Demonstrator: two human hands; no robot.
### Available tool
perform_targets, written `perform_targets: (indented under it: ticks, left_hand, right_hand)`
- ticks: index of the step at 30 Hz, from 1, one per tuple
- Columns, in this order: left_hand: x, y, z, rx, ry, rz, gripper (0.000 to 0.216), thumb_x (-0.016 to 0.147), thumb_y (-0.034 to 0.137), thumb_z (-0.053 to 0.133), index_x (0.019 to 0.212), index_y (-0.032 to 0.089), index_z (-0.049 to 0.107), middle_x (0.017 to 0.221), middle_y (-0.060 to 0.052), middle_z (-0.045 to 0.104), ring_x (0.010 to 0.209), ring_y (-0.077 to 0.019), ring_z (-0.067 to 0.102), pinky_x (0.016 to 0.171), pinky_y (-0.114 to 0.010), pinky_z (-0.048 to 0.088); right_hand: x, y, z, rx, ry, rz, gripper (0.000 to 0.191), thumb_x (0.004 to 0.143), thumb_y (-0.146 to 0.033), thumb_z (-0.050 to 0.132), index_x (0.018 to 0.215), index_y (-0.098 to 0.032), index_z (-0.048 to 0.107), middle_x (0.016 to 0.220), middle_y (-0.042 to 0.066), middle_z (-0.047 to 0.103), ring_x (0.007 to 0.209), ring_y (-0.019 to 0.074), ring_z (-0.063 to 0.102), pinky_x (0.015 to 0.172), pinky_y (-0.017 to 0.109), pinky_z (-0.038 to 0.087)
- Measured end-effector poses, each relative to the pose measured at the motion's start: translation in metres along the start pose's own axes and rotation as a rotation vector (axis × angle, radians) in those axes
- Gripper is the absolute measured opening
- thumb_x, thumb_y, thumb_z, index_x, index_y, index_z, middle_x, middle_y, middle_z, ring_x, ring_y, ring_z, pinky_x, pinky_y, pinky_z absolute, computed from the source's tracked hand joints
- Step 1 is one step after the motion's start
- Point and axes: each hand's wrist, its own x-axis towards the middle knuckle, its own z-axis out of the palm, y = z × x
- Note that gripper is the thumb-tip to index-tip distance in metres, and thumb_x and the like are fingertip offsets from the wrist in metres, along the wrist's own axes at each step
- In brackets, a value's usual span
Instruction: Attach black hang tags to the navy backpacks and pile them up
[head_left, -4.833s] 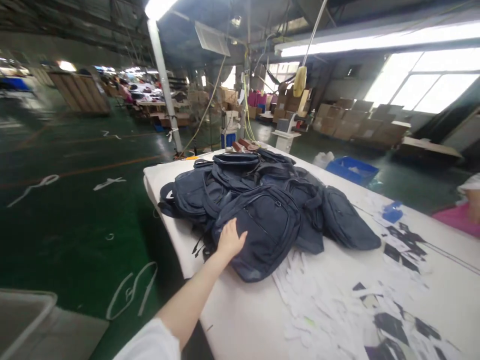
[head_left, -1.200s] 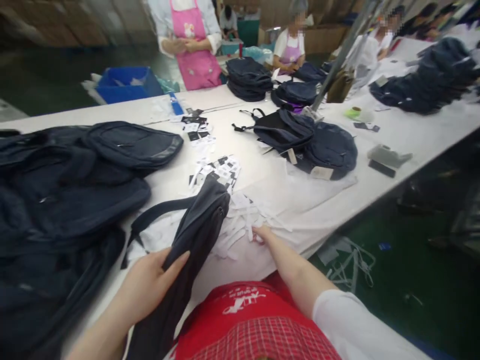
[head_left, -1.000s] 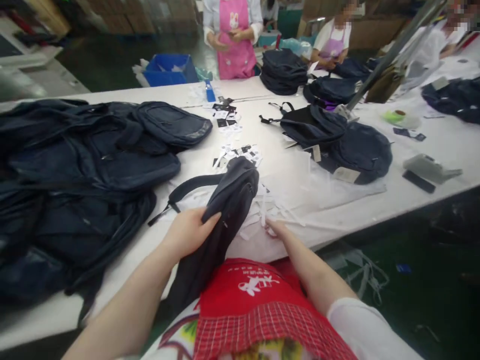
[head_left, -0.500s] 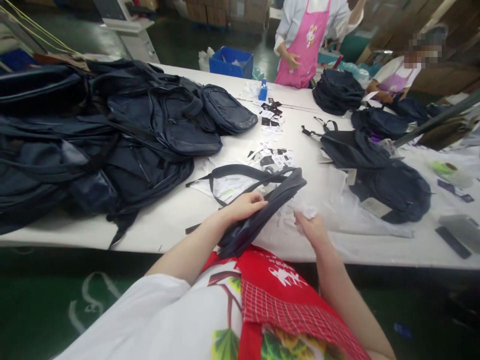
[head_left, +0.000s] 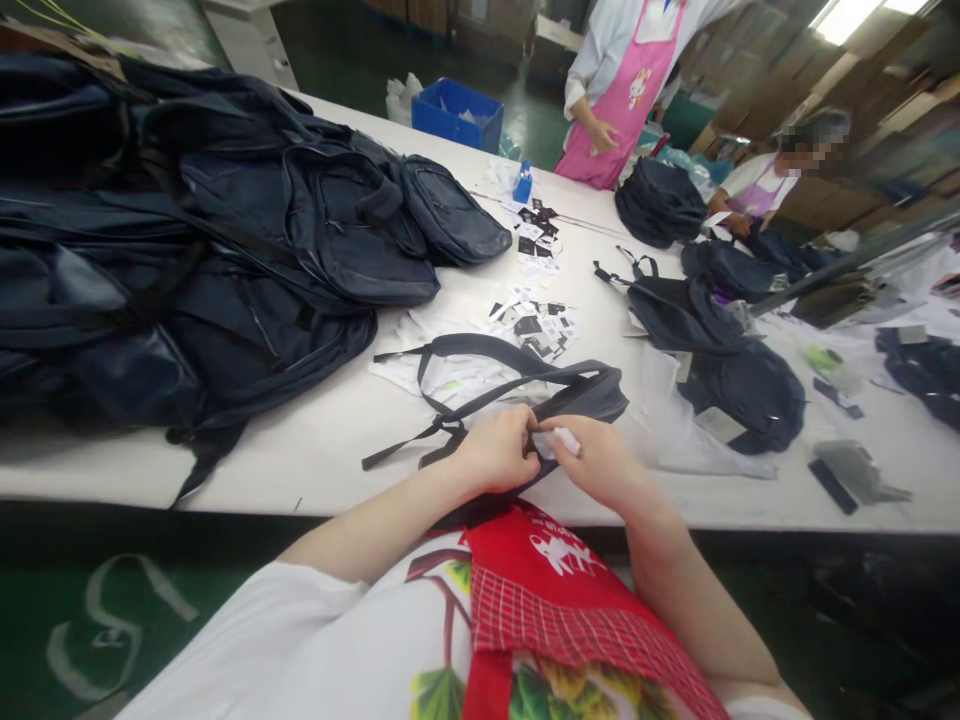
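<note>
A dark navy backpack (head_left: 596, 396) leans against my red apron at the table's front edge, its black straps trailing to the left. My left hand (head_left: 501, 452) is closed on the bag's edge. Close beside it, my right hand (head_left: 604, 462) pinches a wad of thin white paper (head_left: 564, 441) against an opening in the bag. The inside of the bag is mostly hidden by both hands. Beyond the backpack lie scattered black and white tags (head_left: 534, 325) on the white table.
A large heap of navy backpacks (head_left: 247, 240) covers the left side. More navy bags (head_left: 739, 395) and a clear plastic sheet (head_left: 660, 420) lie to the right. A blue bin (head_left: 457, 115) stands past the far edge, near a person in a pink apron (head_left: 626, 105).
My right hand has moved left, bringing the white paper from beside the backpack to its opening. My left hand has shifted its hold on the bag's edge. The camera view has turned slightly.
</note>
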Motion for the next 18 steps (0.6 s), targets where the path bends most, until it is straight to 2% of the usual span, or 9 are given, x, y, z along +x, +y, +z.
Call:
perform_targets:
  ticks: [2,4,6,9,12,15,18]
  left_hand:
    - [-0.003,-0.001,-0.003,-0.009,-0.021,0.018,0.032,0.068,0.023,0.06,0.099,0.02,0.055,0.087,-0.005,0.067,0.078,-0.0222,0.063,0.065,-0.03,0.043]
    - [-0.006,-0.005,-0.005,-0.043,-0.06,0.031,0.034,0.067,0.024,0.061,0.1,0.02,0.054,0.092,-0.006,0.067,0.081,-0.0231,0.063,0.065,-0.03,0.044]
    - [-0.008,-0.01,-0.006,-0.083,-0.091,0.035,0.036,0.066,0.026,0.062,0.1,0.021,0.054,0.093,-0.006,0.067,0.081,-0.0234,0.064,0.065,-0.03,0.045]
    - [-0.01,-0.018,-0.006,-0.129,-0.106,0.033,0.039,0.063,0.03,0.065,0.099,0.021,0.053,0.09,-0.005,0.067,0.079,-0.0231,0.064,0.063,-0.03,0.045]
    - [-0.012,-0.025,-0.004,-0.16,-0.097,0.026,0.038,0.062,0.03,0.065,0.097,0.022,0.053,0.085,-0.002,0.066,0.074,-0.0212,0.062,0.061,-0.029,0.044]
    - [-0.013,-0.031,-0.004,-0.179,-0.081,0.034,0.036,0.062,0.025,0.061,0.096,0.021,0.052,0.079,0.0,0.064,0.068,-0.0187,0.059,0.058,-0.028,0.042]
    - [-0.014,-0.033,-0.006,-0.195,-0.069,0.053,0.034,0.062,0.021,0.056,0.095,0.02,0.051,0.075,0.0,0.062,0.065,-0.017,0.056,0.057,-0.028,0.04]
  right_hand:
    - [0.002,-0.012,-0.001,-0.078,-0.133,-0.008,0.017,0.086,-0.029,0.056,0.093,-0.023,0.07,0.092,0.002,0.072,0.082,0.0186,0.066,0.07,0.026,0.044]
    - [0.004,-0.022,-0.001,-0.158,-0.212,-0.019,0.014,0.085,-0.028,0.056,0.084,-0.023,0.069,0.084,0.001,0.071,0.074,0.0172,0.065,0.063,0.024,0.039]
    - [0.004,-0.03,0.002,-0.243,-0.228,-0.041,0.013,0.084,-0.024,0.055,0.081,-0.021,0.067,0.082,0.002,0.069,0.073,0.0169,0.063,0.06,0.025,0.036]
    - [0.001,-0.037,0.012,-0.346,-0.213,-0.08,0.013,0.085,-0.021,0.054,0.088,-0.02,0.067,0.084,0.005,0.067,0.074,0.0176,0.061,0.061,0.026,0.035]
    - [-0.007,-0.035,0.025,-0.374,-0.123,-0.047,0.015,0.084,-0.018,0.053,0.094,-0.019,0.065,0.087,0.006,0.067,0.077,0.0188,0.06,0.065,0.027,0.036]
    - [-0.015,-0.027,0.035,-0.297,0.042,0.002,0.014,0.084,-0.016,0.052,0.093,-0.019,0.063,0.088,0.005,0.066,0.082,0.0199,0.06,0.07,0.028,0.039]
    - [-0.022,-0.018,0.033,-0.245,0.239,0.068,0.013,0.087,-0.015,0.049,0.091,-0.018,0.061,0.088,0.006,0.065,0.084,0.0211,0.06,0.073,0.03,0.039]
